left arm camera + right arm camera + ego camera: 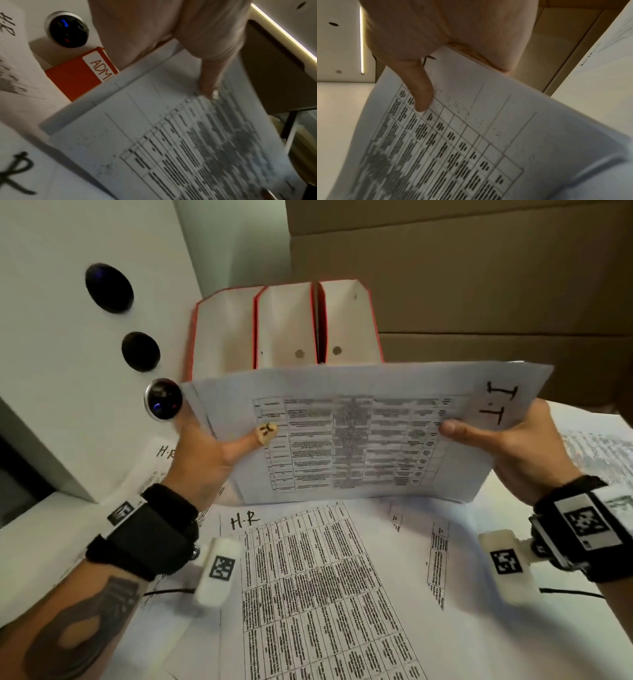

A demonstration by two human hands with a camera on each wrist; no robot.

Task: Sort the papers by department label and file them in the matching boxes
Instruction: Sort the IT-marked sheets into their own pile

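Observation:
I hold a stack of printed sheets marked "I.T" upright above the table, its lower edge just over the papers lying there. My left hand pinches its left edge, thumb on the front. My right hand pinches the right edge beside the "I.T" mark. The same stack shows in the left wrist view and in the right wrist view. Three red file boxes stand side by side behind the stack. One red box carries a label starting "ADM".
Sheets marked "H.R" lie spread on the table below the stack. More papers lie at the right. A white cabinet with round dark knobs stands at the left. Cardboard boxes rise behind.

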